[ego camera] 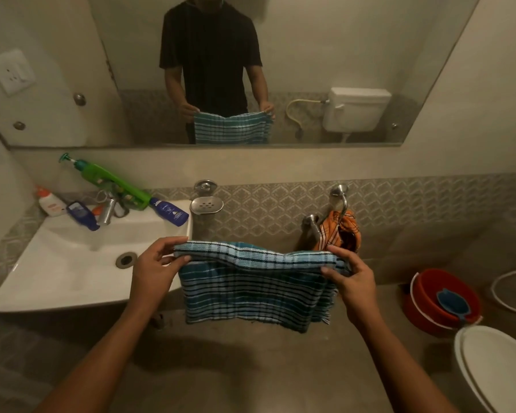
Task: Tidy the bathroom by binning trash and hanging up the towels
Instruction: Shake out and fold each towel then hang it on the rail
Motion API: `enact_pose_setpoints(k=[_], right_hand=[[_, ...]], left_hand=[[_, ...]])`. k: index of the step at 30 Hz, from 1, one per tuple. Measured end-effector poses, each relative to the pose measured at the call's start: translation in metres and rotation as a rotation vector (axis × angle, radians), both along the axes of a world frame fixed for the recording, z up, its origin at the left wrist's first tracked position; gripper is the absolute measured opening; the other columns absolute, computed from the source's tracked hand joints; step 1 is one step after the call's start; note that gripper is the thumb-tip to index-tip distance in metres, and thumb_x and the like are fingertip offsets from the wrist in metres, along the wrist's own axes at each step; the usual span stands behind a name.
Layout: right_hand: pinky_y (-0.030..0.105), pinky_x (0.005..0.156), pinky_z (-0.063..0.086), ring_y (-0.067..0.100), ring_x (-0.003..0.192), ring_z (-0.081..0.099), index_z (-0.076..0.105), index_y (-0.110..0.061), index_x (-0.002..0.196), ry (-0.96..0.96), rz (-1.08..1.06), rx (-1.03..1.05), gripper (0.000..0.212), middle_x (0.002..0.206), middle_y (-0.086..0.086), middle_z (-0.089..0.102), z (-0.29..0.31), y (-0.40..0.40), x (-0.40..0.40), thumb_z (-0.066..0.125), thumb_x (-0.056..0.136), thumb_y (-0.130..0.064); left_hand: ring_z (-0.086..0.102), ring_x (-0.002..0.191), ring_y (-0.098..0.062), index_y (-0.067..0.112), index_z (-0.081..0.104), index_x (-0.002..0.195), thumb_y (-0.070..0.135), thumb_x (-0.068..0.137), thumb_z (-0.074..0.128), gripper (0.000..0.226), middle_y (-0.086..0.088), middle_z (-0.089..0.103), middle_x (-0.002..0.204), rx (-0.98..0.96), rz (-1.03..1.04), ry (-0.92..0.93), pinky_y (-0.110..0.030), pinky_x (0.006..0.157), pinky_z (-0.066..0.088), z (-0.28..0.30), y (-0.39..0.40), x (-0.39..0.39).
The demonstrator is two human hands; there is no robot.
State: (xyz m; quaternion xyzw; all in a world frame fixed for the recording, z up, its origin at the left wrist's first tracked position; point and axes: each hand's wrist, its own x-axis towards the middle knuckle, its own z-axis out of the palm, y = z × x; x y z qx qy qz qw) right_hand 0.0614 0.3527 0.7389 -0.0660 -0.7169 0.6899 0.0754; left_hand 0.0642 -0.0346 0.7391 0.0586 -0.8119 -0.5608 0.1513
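A blue checked towel [255, 289] hangs folded between my two hands, in front of the wall under the mirror. My left hand [155, 268] pinches its left top corner and my right hand [350, 278] pinches its right top corner. Just behind the towel, a steel towel ring holder [340, 198] is fixed to the patterned wall tiles. An orange patterned cloth [341, 231] hangs bunched on it. The mirror shows the same towel held out flat by both hands.
A white sink [72, 263] is at left, with a green pump bottle [108, 180], a blue bottle [169, 211] and other toiletries on its rim. A steel soap dish [206, 205] is beside it. A red bucket [441, 299] with a blue mug and a toilet lid [495, 368] are at right.
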Motion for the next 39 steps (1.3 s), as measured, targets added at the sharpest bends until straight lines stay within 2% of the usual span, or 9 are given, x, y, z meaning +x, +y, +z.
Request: enact_pose_setpoints(k=[9,11,14,16,19,23,30,34,39], right_hand=[[0.027,0.08,0.055,0.009,0.095,0.059,0.073,-0.032,0.101,0.209,-0.068,0.6,0.027,0.101,-0.007,0.058,0.021,0.006,-0.021,0.077,0.085,-0.011],[0.022,0.084,0.052,0.014,0.103,0.057,0.07,-0.033,0.098,0.179,-0.084,0.578,0.024,0.11,-0.004,0.051,0.019,0.008,-0.024,0.076,0.087,-0.013],[0.037,0.099,0.051,0.009,0.119,0.053,0.067,-0.033,0.098,0.148,-0.043,0.413,0.019,0.129,-0.009,0.047,0.014,0.014,-0.023,0.073,0.09,-0.017],[0.045,0.093,0.056,0.005,0.11,0.06,0.059,-0.033,0.103,0.142,0.027,0.346,0.017,0.119,-0.017,0.057,0.012,0.015,-0.021,0.064,0.096,-0.018],[0.056,0.08,0.058,0.024,0.097,0.066,0.044,-0.031,0.111,0.09,0.117,0.401,0.012,0.104,-0.001,0.064,0.013,0.013,-0.02,0.053,0.102,-0.03],[0.054,0.082,0.058,0.019,0.095,0.067,0.046,-0.029,0.113,0.072,0.116,0.413,0.016,0.104,0.0,0.067,0.02,0.011,-0.028,0.056,0.101,-0.029],[0.046,0.082,0.061,0.032,0.102,0.07,0.062,-0.026,0.105,0.007,0.143,0.067,0.032,0.116,0.01,0.068,0.041,0.018,-0.041,0.08,0.078,-0.024],[0.044,0.082,0.061,0.032,0.103,0.071,0.068,-0.026,0.097,-0.028,0.191,0.087,0.033,0.114,0.009,0.07,0.047,0.02,-0.046,0.075,0.079,0.001],[0.043,0.084,0.06,0.03,0.101,0.072,0.076,-0.02,0.1,0.069,0.221,0.141,0.029,0.106,0.007,0.075,0.077,0.016,-0.037,0.074,0.08,0.001]], left_hand=[[0.059,0.097,-0.007,0.028,0.068,0.107,0.012,0.09,0.071,0.023,0.005,0.052,0.113,-0.343,0.046,0.13,-0.017,0.084,0.05,0.017,0.006,-0.015],[0.055,0.107,-0.01,0.03,0.067,0.1,0.015,0.09,0.072,0.019,0.005,0.047,0.119,-0.314,0.005,0.055,-0.024,0.091,0.046,0.014,0.005,-0.017],[0.057,0.118,-0.011,0.035,0.059,0.101,0.018,0.097,0.063,0.018,0.007,0.06,0.125,-0.128,-0.166,-0.054,-0.03,0.098,0.044,0.01,0.002,-0.018],[0.064,0.11,-0.015,0.039,0.054,0.104,0.021,0.101,0.055,0.017,0.004,0.068,0.114,0.028,-0.229,-0.119,-0.031,0.091,0.051,0.011,0.005,-0.017],[0.07,0.1,-0.012,0.033,0.052,0.113,0.023,0.102,0.053,0.015,0.0,0.07,0.108,0.172,-0.16,-0.135,-0.026,0.081,0.058,0.017,0.016,-0.02],[0.074,0.093,-0.013,0.03,0.056,0.117,0.019,0.098,0.06,0.022,-0.002,0.076,0.1,0.364,-0.095,-0.131,-0.028,0.075,0.06,0.031,0.02,-0.028],[0.075,0.094,-0.022,0.018,0.064,0.111,0.004,0.088,0.07,0.027,-0.006,0.078,0.1,0.431,-0.145,-0.116,-0.035,0.078,0.061,0.048,0.006,-0.037],[0.073,0.1,-0.021,0.018,0.069,0.105,-0.002,0.084,0.073,0.03,0.0,0.078,0.1,0.335,-0.16,-0.109,-0.035,0.083,0.061,0.049,-0.001,-0.041],[0.069,0.109,-0.026,0.019,0.072,0.102,0.001,0.085,0.07,0.026,0.002,0.077,0.102,0.397,-0.13,0.023,-0.025,0.081,0.061,0.068,-0.004,-0.034]])
